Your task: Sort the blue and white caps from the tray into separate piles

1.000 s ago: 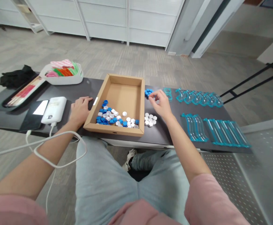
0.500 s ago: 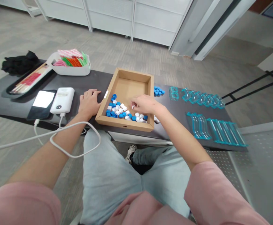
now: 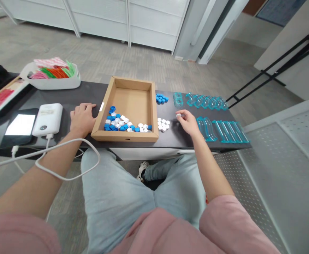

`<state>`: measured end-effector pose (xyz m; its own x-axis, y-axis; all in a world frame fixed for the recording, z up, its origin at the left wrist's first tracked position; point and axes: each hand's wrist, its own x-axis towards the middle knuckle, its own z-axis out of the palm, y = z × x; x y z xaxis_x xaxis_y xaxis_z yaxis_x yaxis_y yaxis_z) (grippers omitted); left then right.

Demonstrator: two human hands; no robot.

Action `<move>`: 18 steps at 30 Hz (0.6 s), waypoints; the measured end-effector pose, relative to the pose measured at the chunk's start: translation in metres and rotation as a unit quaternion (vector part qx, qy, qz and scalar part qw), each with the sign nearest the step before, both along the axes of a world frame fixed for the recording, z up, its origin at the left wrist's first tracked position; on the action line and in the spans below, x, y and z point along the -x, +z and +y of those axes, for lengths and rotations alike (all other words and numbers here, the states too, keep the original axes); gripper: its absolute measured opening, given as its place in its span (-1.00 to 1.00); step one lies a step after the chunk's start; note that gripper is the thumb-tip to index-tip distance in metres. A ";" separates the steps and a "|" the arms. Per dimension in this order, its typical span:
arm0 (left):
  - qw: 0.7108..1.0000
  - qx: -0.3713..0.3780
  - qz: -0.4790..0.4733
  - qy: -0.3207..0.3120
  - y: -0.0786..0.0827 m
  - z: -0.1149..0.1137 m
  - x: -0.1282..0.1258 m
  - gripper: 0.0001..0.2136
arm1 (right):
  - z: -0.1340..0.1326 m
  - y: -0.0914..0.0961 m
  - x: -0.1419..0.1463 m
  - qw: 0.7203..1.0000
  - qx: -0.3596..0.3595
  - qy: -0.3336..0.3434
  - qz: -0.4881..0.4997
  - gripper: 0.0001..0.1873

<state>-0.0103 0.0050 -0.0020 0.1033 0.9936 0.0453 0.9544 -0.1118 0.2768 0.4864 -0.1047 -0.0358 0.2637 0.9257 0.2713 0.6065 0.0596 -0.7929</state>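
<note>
Between the fingertips of my right hand (image 3: 188, 122) is a small white hexagonal block (image 3: 178, 115), held just above the table right of the box. My left hand (image 3: 82, 120) lies on the table with fingers spread, beside the left wall of a shallow cardboard box (image 3: 142, 137). Blue and white hexagonal blocks (image 3: 119, 122) are heaped along the near side inside that box. Just outside its right wall, a cluster of white blocks (image 3: 163, 125) sits near my right hand. Farther back is a group of blue blocks (image 3: 161, 98).
Clear teal-edged plastic pieces (image 3: 206, 101) stand in rows at the right. On the left are a white power bank (image 3: 47, 119) with a cable (image 3: 64, 144), a phone (image 3: 20, 125), and a white basket (image 3: 61, 83) of colourful sticks. A black rail (image 3: 265, 72) stands beyond the right end.
My right hand has left the box and moved right over the table, carrying a white block. The camera view has turned to the right. My left hand stays beside the box.
</note>
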 end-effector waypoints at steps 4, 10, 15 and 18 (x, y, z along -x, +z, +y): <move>1.000 0.003 0.005 0.008 0.001 0.001 0.001 -0.30 | -0.012 -0.015 0.008 0.999 -0.037 -0.013 -0.030 -0.66; 1.000 0.010 0.025 0.005 0.003 0.002 0.002 -0.30 | -0.020 -0.016 0.014 0.995 -0.051 0.061 -0.055 -0.79; 0.999 0.017 0.039 0.009 0.005 0.001 0.001 -0.27 | -0.021 -0.015 0.016 0.992 -0.045 0.095 -0.068 -0.58; 0.999 0.021 0.045 0.016 0.005 0.001 0.000 -0.27 | -0.022 -0.013 0.016 0.990 -0.055 0.092 -0.092 -0.52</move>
